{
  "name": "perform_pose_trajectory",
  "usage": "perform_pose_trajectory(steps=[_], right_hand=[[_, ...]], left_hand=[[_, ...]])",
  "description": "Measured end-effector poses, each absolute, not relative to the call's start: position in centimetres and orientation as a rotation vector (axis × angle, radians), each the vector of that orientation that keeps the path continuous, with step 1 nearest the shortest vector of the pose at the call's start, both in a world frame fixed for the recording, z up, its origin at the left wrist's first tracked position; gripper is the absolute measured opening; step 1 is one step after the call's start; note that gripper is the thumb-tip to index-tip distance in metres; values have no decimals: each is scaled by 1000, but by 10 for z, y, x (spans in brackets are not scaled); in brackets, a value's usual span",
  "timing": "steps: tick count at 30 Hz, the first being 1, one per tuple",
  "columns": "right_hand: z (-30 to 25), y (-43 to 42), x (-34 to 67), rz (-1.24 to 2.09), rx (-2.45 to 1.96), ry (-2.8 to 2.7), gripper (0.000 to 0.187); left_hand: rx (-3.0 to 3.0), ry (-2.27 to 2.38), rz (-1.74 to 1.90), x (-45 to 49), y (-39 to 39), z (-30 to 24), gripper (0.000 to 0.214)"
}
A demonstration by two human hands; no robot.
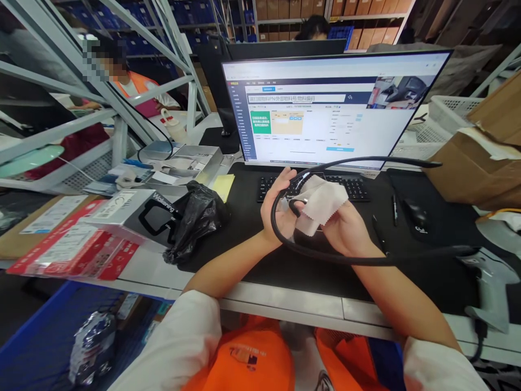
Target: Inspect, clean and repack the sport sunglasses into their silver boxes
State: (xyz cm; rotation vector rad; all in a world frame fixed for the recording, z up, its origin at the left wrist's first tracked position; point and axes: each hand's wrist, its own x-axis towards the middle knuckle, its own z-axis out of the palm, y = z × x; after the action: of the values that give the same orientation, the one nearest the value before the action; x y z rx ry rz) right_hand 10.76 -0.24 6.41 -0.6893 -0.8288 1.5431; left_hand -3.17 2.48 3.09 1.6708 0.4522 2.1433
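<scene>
A pair of black-framed glasses (345, 259) is held up above the desk mat, its two long temples pointing right. My left hand (272, 214) grips the front of the frame, fingers curled around the lens area. In my right hand (345, 228) is a pale cleaning cloth (325, 200) with a zigzag edge, pressed against the glasses. The cloth covers part of the lenses and some fingertips. Behind both hands lies a black keyboard (354, 190), partly hidden by them.
A lit monitor (309, 136) stands ahead. To the left are a black plastic bag (199, 217), a grey printed box (134, 214) and a red mailer (77, 250). On the right lie a mouse (415, 214), a pen (394, 210), a scanner (492, 288) and a cardboard box (468, 168).
</scene>
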Motion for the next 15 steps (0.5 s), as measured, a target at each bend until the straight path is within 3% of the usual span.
perform_pose_trajectory(steps=[4, 9, 15], right_hand=[[64, -1, 108, 1457, -776, -812, 33], [59, -1, 113, 1425, -858, -936, 32], [42, 8, 122, 969, -1099, -1110, 46]], left_hand=[[1829, 544, 2181, -35, 27, 24, 42], [2089, 525, 1977, -39, 23, 26, 33], [2240, 426, 2038, -37, 20, 32, 47]])
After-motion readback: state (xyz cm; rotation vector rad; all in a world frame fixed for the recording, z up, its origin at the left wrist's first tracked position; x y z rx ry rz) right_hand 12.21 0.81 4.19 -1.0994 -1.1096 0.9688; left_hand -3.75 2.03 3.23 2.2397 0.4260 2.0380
